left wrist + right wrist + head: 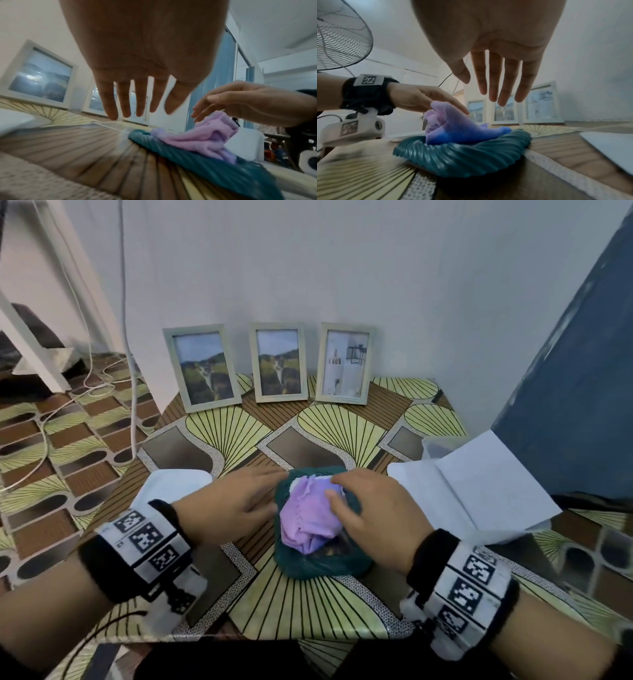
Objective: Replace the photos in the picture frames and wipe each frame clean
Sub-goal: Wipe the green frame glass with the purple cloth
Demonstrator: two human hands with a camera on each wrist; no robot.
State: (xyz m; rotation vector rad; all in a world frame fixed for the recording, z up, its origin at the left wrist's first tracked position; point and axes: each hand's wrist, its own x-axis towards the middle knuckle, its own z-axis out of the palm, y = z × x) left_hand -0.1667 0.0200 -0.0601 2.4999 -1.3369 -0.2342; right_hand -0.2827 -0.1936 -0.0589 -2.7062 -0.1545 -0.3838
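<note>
Desk [342, 607] covered in a fan-patterned yellow-and-brown sheet, set in a corner against a pale wall [376, 268]. Three picture frames [278, 361] stand leaning on the wall at the rear edge. A crumpled lilac cloth [306, 522] lies in a ribbed teal dish [318, 566] at the desk's centre. The left hand [227, 501], fingers straight and spread, is beside the dish; the right hand [375, 515], fingers relaxed and extended, rests on the cloth. White sheets [479, 494] lie right; a blue panel [575, 392] stands behind them.
</note>
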